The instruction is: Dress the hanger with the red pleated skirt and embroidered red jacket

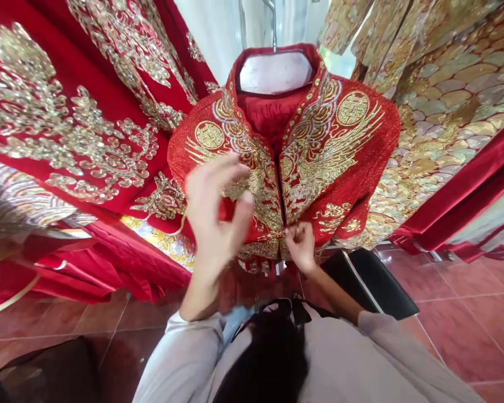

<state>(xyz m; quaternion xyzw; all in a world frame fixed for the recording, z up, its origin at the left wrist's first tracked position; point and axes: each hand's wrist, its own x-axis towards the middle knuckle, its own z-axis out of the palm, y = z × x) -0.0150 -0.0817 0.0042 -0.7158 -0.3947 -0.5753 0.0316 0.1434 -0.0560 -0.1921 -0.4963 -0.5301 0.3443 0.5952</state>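
Note:
A red jacket (373, 123) with gold embroidery hangs in front of me on a white hanger (277, 73). Its front edges meet along a dark line down the middle. My left hand (218, 207) is raised before the jacket's left side, fingers apart and slightly blurred, with nothing in it. Lower down, my right hand (302, 243) pinches the front edge of the jacket near its hem, beside the front opening. The fingertips hide exactly which bit of the edge they grip.
Red garments with gold beading (104, 162) hang close on the left. A gold scale-patterned garment (457, 84) hangs on the right. A black flat object (381, 285) lies on the red tiled floor (474, 324). Something dark (46, 372) sits at lower left.

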